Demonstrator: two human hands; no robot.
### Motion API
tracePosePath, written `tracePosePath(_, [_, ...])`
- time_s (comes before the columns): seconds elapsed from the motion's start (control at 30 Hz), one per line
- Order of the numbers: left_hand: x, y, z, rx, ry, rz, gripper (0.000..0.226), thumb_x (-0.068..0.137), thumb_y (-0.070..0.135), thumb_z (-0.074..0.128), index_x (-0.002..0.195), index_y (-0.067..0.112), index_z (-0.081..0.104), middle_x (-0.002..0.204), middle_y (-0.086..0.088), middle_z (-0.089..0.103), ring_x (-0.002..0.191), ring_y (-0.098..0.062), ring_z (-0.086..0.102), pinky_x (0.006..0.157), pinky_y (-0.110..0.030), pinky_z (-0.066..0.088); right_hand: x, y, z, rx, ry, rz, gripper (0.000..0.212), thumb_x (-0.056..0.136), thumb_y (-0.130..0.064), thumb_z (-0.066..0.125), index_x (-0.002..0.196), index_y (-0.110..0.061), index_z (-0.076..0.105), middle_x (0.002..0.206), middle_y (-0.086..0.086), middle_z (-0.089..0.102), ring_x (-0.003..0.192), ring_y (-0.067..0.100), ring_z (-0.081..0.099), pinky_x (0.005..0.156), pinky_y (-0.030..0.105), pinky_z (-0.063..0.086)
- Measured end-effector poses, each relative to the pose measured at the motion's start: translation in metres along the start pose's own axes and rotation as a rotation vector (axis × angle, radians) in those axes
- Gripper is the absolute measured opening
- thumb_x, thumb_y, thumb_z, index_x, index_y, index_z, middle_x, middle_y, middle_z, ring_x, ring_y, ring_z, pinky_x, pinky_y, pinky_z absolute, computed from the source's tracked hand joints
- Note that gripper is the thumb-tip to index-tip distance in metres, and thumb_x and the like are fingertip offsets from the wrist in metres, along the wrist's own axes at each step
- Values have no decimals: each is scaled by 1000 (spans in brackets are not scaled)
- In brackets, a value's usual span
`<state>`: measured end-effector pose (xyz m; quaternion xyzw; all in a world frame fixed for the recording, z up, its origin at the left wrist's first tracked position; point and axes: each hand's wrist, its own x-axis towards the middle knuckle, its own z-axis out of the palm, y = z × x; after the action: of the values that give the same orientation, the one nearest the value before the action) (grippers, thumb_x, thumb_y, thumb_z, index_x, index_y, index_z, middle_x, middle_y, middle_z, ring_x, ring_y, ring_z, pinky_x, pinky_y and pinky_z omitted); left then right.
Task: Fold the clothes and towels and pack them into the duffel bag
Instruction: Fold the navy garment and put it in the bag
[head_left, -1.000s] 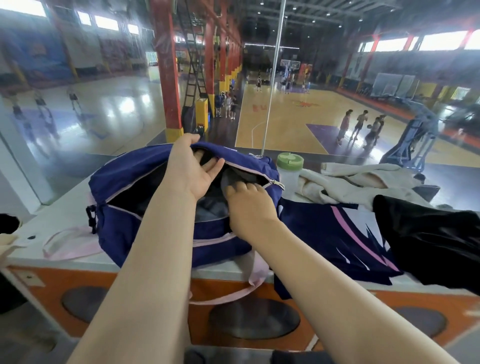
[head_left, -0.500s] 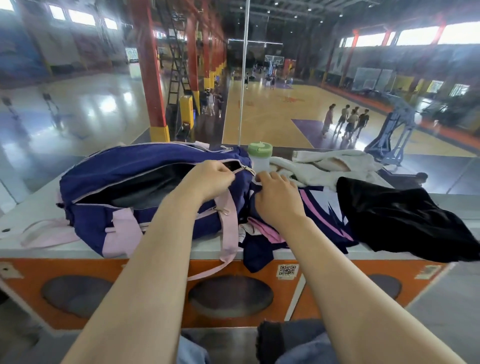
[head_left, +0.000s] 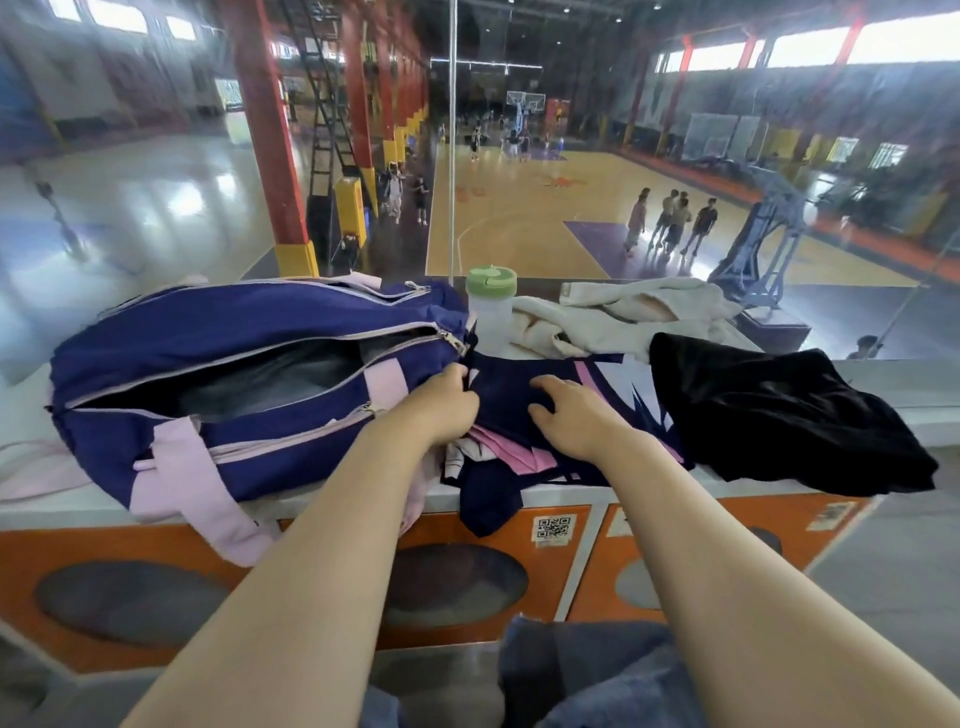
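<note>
A navy duffel bag (head_left: 197, 332) with pink straps lies on the white ledge (head_left: 883, 387), its top zip open on a grey lining. Right of it lies a navy jersey (head_left: 506, 379) with pink and white marks. My left hand (head_left: 447, 402) pinches the jersey's left edge beside the bag's end. My right hand (head_left: 576, 415) rests on the jersey with curled fingers. A black garment (head_left: 779, 410) lies further right. A cream towel (head_left: 618, 317) is heaped behind the jersey.
A bottle with a green lid (head_left: 491, 304) stands between the bag and the towel. A glass pane rises behind the ledge, with basketball courts and people beyond it. Orange panels (head_left: 587, 561) front the ledge below. A pink strap (head_left: 208, 499) hangs over its edge.
Both hands left the bag's opening and moved right onto the navy jersey. The left hand let go of the bag's zip edge and took hold of the jersey's edge.
</note>
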<state>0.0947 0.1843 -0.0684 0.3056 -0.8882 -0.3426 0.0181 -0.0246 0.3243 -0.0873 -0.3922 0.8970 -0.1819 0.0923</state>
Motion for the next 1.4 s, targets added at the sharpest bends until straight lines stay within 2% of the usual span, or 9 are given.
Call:
tracePosePath(0.17, [11,-27,-2,150,102,-72,49,97,26,33,146,22,36,148,-10,43,129,-34,44,103,-41,39,1,1,3,-34,-31,10,51,100,-33,43,148,-19,35,148,11,43,134,33,40,109,42,36])
tracePosePath(0.33, [10,-21,5,17,137,-28,49,96,58,33,119,24,60,127,-8,62,116,-30,54,97,-40,45,3,3,3,-71,-20,14,48,99,-35,43,145,-21,40,145,7,47,132,31,42,108,43,37])
tracePosePath(0.4, [13,-18,13,-1,116,-28,61,91,64,39,129,19,55,131,-6,60,118,-28,55,96,-40,46,2,2,2,-101,-12,19,48,99,-36,43,145,-23,40,145,5,47,132,30,42,108,43,36])
tracePosePath(0.67, [17,-1,29,-150,295,136,46,91,18,58,136,20,47,136,-1,55,123,-20,53,91,-29,43,1,5,0,-60,23,29,49,96,-32,47,144,-23,41,143,6,49,129,30,45,106,46,37])
tracePosePath(0.87, [16,19,41,-421,265,352,42,91,2,49,129,20,53,128,3,58,119,-8,51,92,-17,35,2,21,-9,99,171,179,47,95,-28,45,141,-19,43,140,7,52,124,31,49,100,43,42])
tracePosePath(1.03, [10,41,66,-416,194,532,41,94,1,46,129,21,53,127,6,61,120,-5,53,103,-23,41,1,25,-27,497,324,241,31,96,-35,41,93,-15,64,84,4,63,81,25,58,65,33,41])
tracePosePath(1.17, [5,55,85,-281,49,590,41,97,13,50,136,24,45,117,7,63,98,-5,61,86,-26,48,-3,23,-32,835,228,320,40,93,-44,52,95,-8,70,80,6,67,77,21,64,77,38,55])
tracePosePath(1.27, [1,59,92,-197,-72,606,37,96,15,51,132,22,47,96,14,59,70,4,55,65,-15,40,-4,31,-29,842,179,360,27,89,-33,61,84,-7,65,73,7,61,70,19,61,66,32,48])
tracePosePath(1.4, [0,57,90,-301,-159,587,32,88,8,47,109,21,66,95,12,69,78,1,63,76,-20,50,-1,40,-28,863,124,415,14,84,-19,70,91,-6,69,77,15,68,70,25,66,66,35,56])
